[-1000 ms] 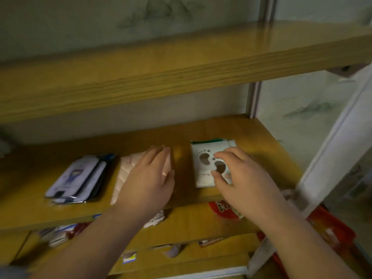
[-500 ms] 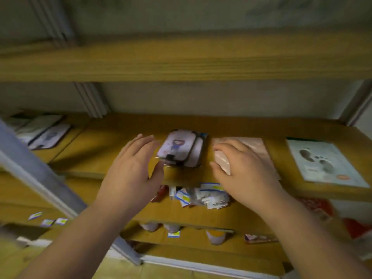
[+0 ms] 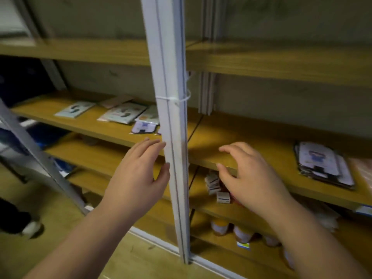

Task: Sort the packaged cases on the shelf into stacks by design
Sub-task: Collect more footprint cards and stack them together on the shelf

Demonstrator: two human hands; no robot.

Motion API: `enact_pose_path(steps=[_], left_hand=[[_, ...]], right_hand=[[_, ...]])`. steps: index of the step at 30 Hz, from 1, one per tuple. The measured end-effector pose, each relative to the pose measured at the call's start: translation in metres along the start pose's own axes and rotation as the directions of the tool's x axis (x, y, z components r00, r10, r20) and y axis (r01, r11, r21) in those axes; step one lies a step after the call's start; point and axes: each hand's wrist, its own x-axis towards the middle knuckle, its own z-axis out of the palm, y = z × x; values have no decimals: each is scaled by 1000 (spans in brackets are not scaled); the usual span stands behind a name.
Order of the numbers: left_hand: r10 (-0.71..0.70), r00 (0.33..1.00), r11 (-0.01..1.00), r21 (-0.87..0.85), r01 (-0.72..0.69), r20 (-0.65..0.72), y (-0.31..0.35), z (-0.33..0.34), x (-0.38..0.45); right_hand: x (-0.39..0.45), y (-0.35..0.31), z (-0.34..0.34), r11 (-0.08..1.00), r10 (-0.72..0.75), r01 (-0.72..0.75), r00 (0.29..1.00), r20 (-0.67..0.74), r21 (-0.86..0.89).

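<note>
A stack of packaged cases (image 3: 324,165) with a small cartoon figure on the front lies at the right of the wooden shelf (image 3: 251,141), a pinkish pack (image 3: 362,170) just beside it at the frame edge; further loose cases (image 3: 124,114) lie scattered on the same board left of the white upright post (image 3: 173,117), one with dark footprints (image 3: 75,109) apart at the far left. The left hand (image 3: 138,176) hovers by the post, fingers straight and relaxed, holding nothing; the right hand (image 3: 249,178) hangs over the shelf's front edge, fingers loosely spread, also empty. Small boxes (image 3: 215,184) and jars (image 3: 231,230) sit on lower boards above a pale wood floor (image 3: 60,228)
</note>
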Motion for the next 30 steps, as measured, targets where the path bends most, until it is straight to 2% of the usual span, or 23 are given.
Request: enact_pose_path(steps=[12,16,21,30], left_hand=[[-219,973,973,62,223,-67,-136,-43,-8],[-256,964,963,75,260,-67,-171,-46,10],[-262,964,958,110,265,-49,-210,-51,49],[-320,946,947,11,321,-55,-271,-45,105]], right_hand=[[63,-147,97,958,-274,257,951,144,126],[102,-160,132,960,-272,256,947,173,109],[153,-174,166,965,-240,223,962,127,134],[219,-203,207,964,-247,226,957,154,143]])
